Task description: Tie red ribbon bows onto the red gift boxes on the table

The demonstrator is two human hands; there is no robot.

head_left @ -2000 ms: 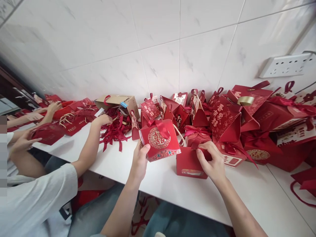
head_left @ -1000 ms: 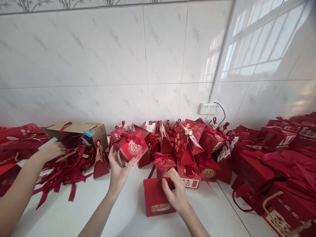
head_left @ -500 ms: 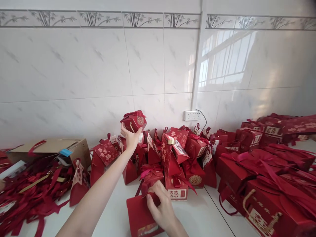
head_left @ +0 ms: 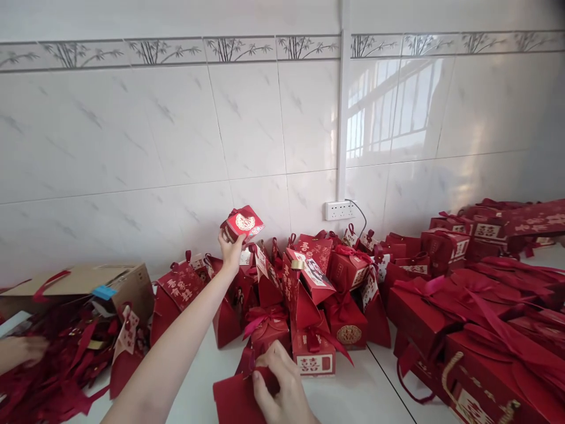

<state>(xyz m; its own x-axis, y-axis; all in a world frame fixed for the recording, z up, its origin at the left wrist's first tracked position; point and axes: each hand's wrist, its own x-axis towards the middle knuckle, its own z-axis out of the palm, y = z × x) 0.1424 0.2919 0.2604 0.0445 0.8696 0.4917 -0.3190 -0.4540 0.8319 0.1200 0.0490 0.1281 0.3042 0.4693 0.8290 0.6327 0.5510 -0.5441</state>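
Far L, a co-worker's hand (head_left: 22, 352), blurred, is resting on or hovering over the ribbon pile (head_left: 66, 386). L hand (head_left: 231, 256) is gripping the medallion gift box (head_left: 243, 222), holding it up nr the tiled wall (head_left: 176, 135), above the packed red boxes (head_left: 267, 333); prob. best gripping lightly, avoiding denting card or snagging bows. R hand (head_left: 282, 386) is pinching the plain red box (head_left: 233, 400) at its top edge, low in view; steady pinch, no creasing.

Loving the reds: gift box (head_left: 242, 222) with a round pale-gold medallion, front box (head_left: 233, 400) plain deep red, ribbon pile (head_left: 57, 368) darker crimson. Wall tiles (head_left: 176, 129) are white with grey streaks, border tiles (head_left: 163, 51) grey bamboo.
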